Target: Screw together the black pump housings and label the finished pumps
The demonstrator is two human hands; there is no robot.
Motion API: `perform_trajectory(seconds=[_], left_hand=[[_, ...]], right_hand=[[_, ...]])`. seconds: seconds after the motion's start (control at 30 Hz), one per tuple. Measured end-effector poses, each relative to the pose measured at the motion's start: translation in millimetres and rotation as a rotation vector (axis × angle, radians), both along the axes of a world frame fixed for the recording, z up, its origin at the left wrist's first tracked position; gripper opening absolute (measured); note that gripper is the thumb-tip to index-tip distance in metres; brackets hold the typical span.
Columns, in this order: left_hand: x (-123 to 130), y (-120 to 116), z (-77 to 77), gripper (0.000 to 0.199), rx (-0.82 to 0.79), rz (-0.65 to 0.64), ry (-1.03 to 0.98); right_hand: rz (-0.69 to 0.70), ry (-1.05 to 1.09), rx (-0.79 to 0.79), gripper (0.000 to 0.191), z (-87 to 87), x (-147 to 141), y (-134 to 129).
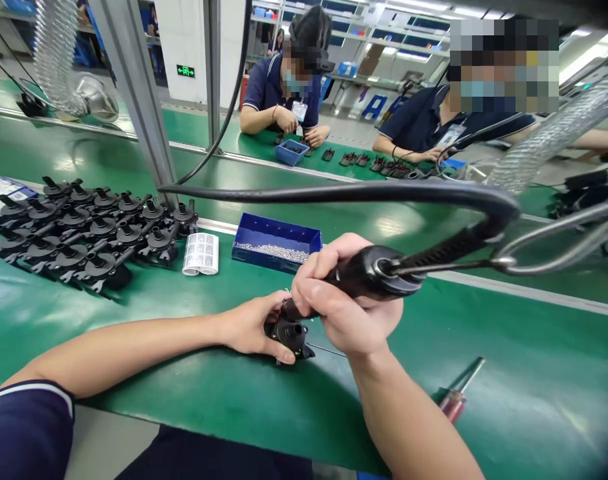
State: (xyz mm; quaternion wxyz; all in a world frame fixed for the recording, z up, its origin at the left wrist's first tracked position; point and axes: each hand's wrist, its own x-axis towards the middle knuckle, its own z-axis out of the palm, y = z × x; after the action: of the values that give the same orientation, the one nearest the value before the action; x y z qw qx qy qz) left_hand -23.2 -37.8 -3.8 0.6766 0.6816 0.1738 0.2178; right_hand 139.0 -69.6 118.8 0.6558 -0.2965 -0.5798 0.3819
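A black plastic part point(291, 335) with a short round post rests on the green table point(194, 380), gripped from its left side by my left hand point(259, 327). My right hand point(349, 307) is wrapped round a black power screwdriver point(369, 273), tilted so that its narrow end meets the part beside my left fingers. The exact contact point of the tip is hidden. A cable and a metal hanger run from the driver's rear to the right. Behind the hands is a blue bin point(277, 237) of small silvery screws.
Rows of similar black assemblies point(74, 233) stand at the left, near a label roll point(201, 253). A red-handled screwdriver point(461, 393) lies at right. A metal post point(134, 93) rises behind. Two people point(284, 100) sit across the bench.
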Motion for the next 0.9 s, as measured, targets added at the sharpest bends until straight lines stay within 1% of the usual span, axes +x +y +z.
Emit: perform_trajectory(seconds=[0.1, 0.2, 0.33, 0.43, 0.57, 0.67, 0.73, 0.8, 0.87, 0.9], left_hand=[[-1, 0, -1.3, 0.078, -0.007, 0.006, -0.010], [-1, -1, -2.7, 0.076, 0.004, 0.000, 0.011], [-4, -3, -0.5, 0.075, 0.008, 0.022, 0.022], [-6, -5, 1.5, 0.074, 0.016, 0.023, 0.027], [-7, -3, 2.1, 0.073, 0.042, 0.002, 0.041], [-11, 0, 3.2, 0.077, 0.039, -0.004, 0.059], [-14, 1, 3.9, 0.080, 0.063, -0.012, 0.085], [-17, 0, 2.4, 0.088, 0.127, -0.042, 0.099], [-19, -5, -3.1, 0.110, 0.219, -0.057, 0.096], [-19, -8, -7.1, 0.121, 0.252, -0.038, 0.095]], right_hand=[[0.020, 0.027, -0.051, 0.017, 1.3, -2, 1], [0.043, 0.044, -0.050, 0.018, 2.5, -3, 2], [0.086, 0.163, -0.046, 0.018, 4.5, -3, 3], [0.074, 0.194, -0.046, 0.018, 5.5, -4, 4], [0.040, 0.135, -0.032, 0.019, 2.8, -6, 7], [-0.012, 0.125, -0.032, 0.020, 1.1, -7, 9], [-0.040, 0.112, -0.046, 0.023, 3.7, -6, 11], [-0.052, 0.085, -0.068, 0.025, 10.2, -3, 11], [-0.064, 0.077, -0.077, 0.027, 19.5, 5, 9], [-0.084, 0.095, -0.068, 0.027, 24.4, 10, 8]])
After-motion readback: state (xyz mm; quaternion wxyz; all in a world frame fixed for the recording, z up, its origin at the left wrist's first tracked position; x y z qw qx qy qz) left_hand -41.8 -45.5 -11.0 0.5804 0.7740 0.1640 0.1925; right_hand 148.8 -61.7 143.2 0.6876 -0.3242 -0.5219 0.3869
